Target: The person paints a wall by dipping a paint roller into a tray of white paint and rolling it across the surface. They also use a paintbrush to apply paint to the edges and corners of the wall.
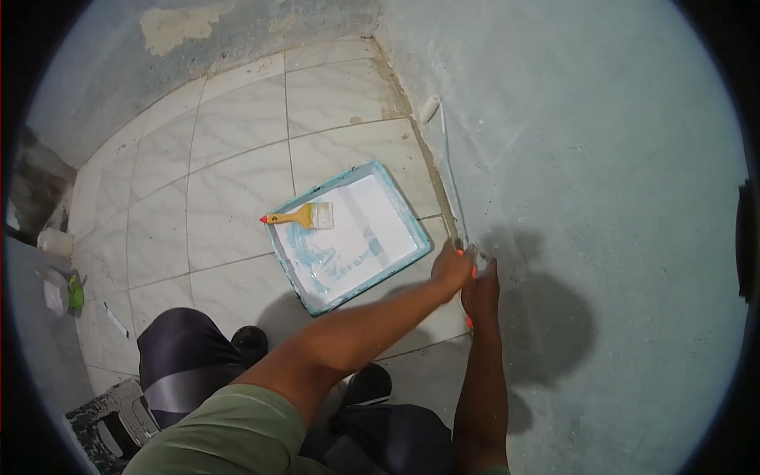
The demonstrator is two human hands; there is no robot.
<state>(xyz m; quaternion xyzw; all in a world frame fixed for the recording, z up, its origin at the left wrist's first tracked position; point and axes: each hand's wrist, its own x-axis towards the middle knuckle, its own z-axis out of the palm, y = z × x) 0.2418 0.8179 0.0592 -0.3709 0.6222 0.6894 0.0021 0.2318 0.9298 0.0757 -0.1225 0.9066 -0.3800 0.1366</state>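
Note:
A small paint roller (430, 109) with a white sleeve and a long thin rod touches the wall low down, near the floor edge. Both my hands are wrapped round its orange-marked handle. My left hand (452, 265) grips the upper part, closest to the rod. Just beside it, my right hand (480, 291) is closed on the lower part. To the left lies a blue paint tray (348, 302) with white paint in it. Across the tray's left rim rests a yellow-handled paintbrush (299, 216), bristles over the paint.
Marbled tiles (237, 150) cover the floor. The pale blue-grey wall (617, 198) rises close on my right. At the far left stand a white container (55, 241) and a green item (76, 292). A paint-spattered step stool (111, 423) is at lower left.

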